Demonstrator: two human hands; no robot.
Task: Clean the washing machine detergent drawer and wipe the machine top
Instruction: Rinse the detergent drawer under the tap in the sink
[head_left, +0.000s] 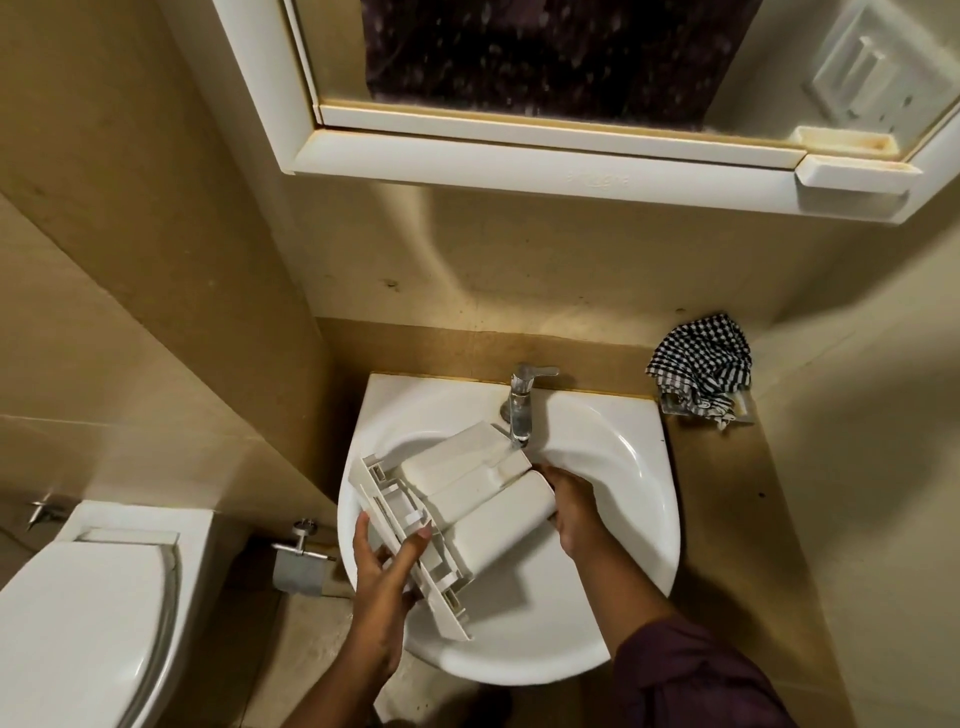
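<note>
Detergent drawer (467, 512), a white moulded-plastic tray with long rounded compartments, lies upside down and tilted across the white ceramic washbasin (613, 457), its far end right under the chrome tap (521, 400). I see my left hand (384, 561) gripping the drawer's flat front panel, thumb on the near face and fingers on the ribbed back. My right hand (571, 512) is curled against the end of the nearest compartment; the fingers go under the plastic, so I cannot tell how firmly it grips. A dark purple sleeve (691, 680) covers that forearm.

I can read no brand or label on the drawer. A faint embossed mark sits on the lower frame of the white mirror cabinet (545, 171) above, too soft to read.

A crumpled black-and-white checked cloth (701, 369) rests on a clear holder on the tan counter (727, 493), right of the basin and well apart from my hands. A white toilet (88, 608) stands at the left, and a metal paper holder (301, 561) is fixed between it and the basin.
</note>
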